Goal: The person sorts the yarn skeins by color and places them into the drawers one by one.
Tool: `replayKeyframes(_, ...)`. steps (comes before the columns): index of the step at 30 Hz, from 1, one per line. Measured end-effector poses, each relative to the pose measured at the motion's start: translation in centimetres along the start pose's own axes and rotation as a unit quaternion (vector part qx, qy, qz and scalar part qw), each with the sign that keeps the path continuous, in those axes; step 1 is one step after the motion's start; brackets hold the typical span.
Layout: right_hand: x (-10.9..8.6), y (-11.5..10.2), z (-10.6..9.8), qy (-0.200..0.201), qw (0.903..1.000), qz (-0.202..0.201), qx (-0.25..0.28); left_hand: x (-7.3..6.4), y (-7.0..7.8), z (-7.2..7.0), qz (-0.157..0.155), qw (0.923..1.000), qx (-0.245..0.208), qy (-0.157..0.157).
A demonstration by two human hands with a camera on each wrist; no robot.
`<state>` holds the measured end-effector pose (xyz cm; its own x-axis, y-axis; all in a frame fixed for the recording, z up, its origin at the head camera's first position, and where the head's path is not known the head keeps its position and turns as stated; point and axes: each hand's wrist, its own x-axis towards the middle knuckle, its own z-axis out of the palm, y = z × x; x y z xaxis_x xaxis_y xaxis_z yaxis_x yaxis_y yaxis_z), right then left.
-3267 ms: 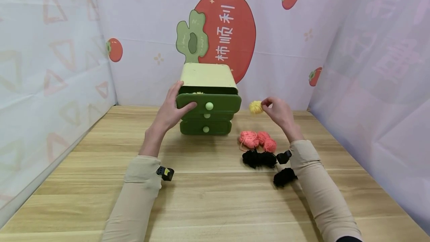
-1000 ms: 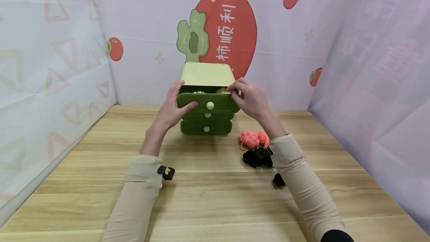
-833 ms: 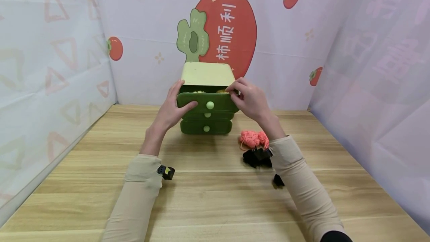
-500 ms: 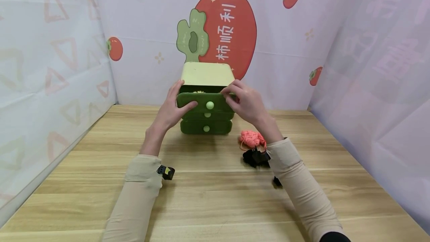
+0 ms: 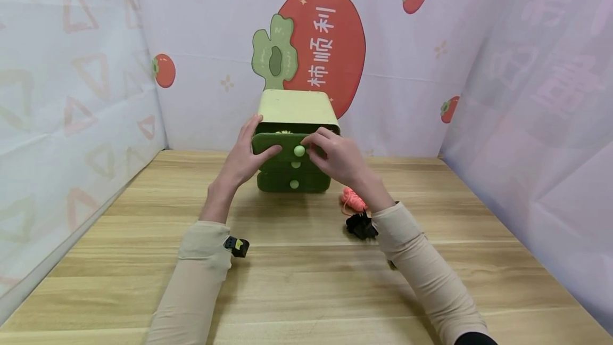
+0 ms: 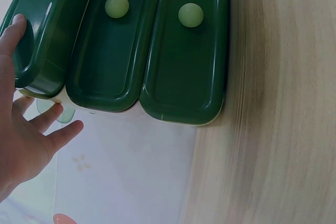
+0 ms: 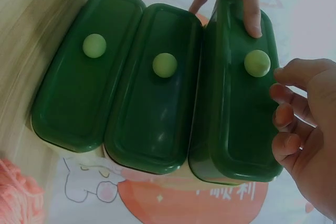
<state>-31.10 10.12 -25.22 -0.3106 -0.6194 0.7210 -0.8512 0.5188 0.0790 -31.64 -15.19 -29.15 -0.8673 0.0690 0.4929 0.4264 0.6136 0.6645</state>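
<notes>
From where I stand, the person's left hand (image 5: 241, 158) is spread against the little cabinet (image 5: 298, 106), fingers along its side and thumb lying on the front of the top drawer (image 5: 285, 144). That drawer stands pulled out between the two hands. The right hand (image 5: 341, 159) has its fingers loosely bent with nothing pinched in the grip, their tips just beside the pale knob (image 5: 299, 151); whether they brush it I can't tell.

Behind that drawer front, between the hands, a tuft of yellow yarn (image 5: 283, 132) peeps out, so I'd call the yellow put away. The rest looks undone: the top drawer isn't pushed home, and below the right grip, near its wrist, coral yarn (image 5: 354, 200) lies on the table (image 5: 287, 292), with black yarn (image 5: 361, 227) just beside it, both partly hidden by the arm. Below the grips, the bottom drawer (image 5: 313, 181) looks closed.
</notes>
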Motion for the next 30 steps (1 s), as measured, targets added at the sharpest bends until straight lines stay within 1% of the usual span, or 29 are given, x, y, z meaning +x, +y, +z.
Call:
replayKeyframes(3, -0.1, 0.0, 0.4, -0.014, 0.9999, 0.003, 0.000, -0.1, 0.0, 0.1, -0.001, 1.0000, -0.003, -0.002)
replayKeyframes(6, -0.2, 0.0, 0.9, -0.034, 0.9993, 0.012, -0.012, -0.1, 0.0, 0.2, -0.002, 1.0000, -0.004, -0.001)
replayKeyframes(9, -0.2, 0.0, 1.2, -0.045, 0.9984, 0.022, -0.028, -0.1, 0.0, 0.2, -0.003, 1.0000, -0.004, -0.002)
replayKeyframes(12, -0.1, -0.1, 1.4, -0.040, 0.9983, 0.025, -0.033, -0.1, 0.0, 0.1, -0.005, 1.0000, -0.003, -0.004)
replayKeyframes(20, 0.1, 0.1, 1.7, -0.012, 0.9995, 0.007, -0.028, 0.1, 0.0, 0.1, -0.004, 1.0000, 0.001, 0.003)
replayKeyframes(27, 0.2, 0.6, 2.1, -0.001, 0.9994, 0.016, -0.029, 0.1, 0.1, 0.0, 0.006, 1.0000, 0.000, 0.000)
replayKeyframes(30, 0.2, 0.8, 2.3, -0.003, 0.9992, 0.022, -0.034, 0.1, 0.0, 0.1, 0.007, 1.0000, -0.004, -0.002)
